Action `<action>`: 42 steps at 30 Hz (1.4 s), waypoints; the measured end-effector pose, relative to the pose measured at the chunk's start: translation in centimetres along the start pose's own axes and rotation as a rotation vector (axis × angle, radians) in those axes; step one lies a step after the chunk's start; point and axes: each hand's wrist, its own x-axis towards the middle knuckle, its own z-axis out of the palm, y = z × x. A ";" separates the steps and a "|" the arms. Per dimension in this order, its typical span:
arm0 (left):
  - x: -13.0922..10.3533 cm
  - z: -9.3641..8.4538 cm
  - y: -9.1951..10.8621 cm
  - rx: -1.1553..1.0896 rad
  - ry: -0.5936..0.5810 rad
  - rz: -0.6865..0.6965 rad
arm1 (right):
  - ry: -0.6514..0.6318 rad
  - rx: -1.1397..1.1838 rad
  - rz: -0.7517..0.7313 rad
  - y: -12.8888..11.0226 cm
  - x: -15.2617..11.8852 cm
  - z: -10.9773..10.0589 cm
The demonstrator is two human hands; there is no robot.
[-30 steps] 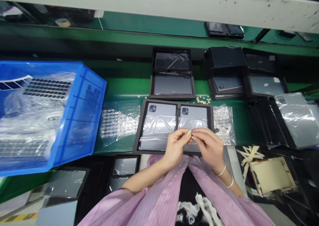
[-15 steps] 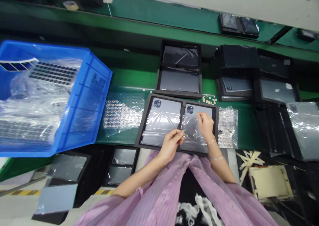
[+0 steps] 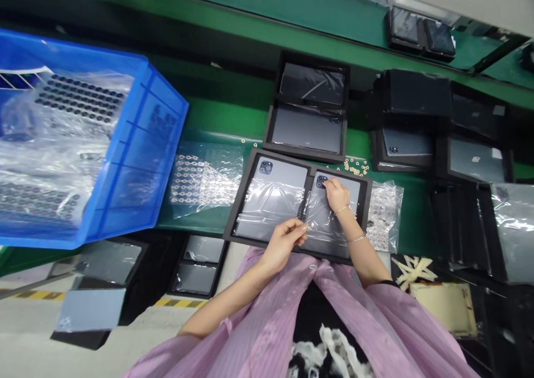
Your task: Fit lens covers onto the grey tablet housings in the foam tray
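Note:
A dark foam tray (image 3: 246,194) in front of me holds two grey tablets, backs up, with clear film over their lower parts. My right hand (image 3: 337,194) has its fingertips pinched together at the camera block (image 3: 321,181) of the right tablet (image 3: 352,187). Anything between those fingers is too small to make out. Over the gap between the tablets, my left hand (image 3: 284,243) is closed in a pinch, and a tiny pale spot shows at its fingertips. The left tablet (image 3: 281,180) lies untouched with its camera block uncovered.
Left of the tray lie a sheet of small ring-shaped pieces (image 3: 189,180) and a blue crate (image 3: 167,128) of bagged parts. Loose rings (image 3: 354,165) lie behind the tray. Another tablet tray (image 3: 271,139) stands beyond it; stacked tablets (image 3: 411,144) and a bagged sheet (image 3: 384,214) are at right.
My right hand has moved up and left, from the right tablet's middle to its camera block. My left hand stays pinched in about the same spot. The whole view has shifted slightly.

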 end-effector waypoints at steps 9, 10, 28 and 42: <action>0.2 -0.3 0.1 -0.012 -0.020 0.006 | -0.013 0.187 0.003 0.1 -1.9 -1.2; 0.4 -0.4 0.1 -0.034 -0.029 0.004 | -0.005 0.232 0.007 0.2 -1.9 -1.5; 0.1 -1.8 1.6 -0.159 -0.373 0.017 | 0.035 1.053 -0.179 -11.0 -7.6 -14.1; -0.9 -1.2 1.9 -0.115 -0.324 0.102 | 0.273 0.930 -0.406 -11.3 -8.0 -14.1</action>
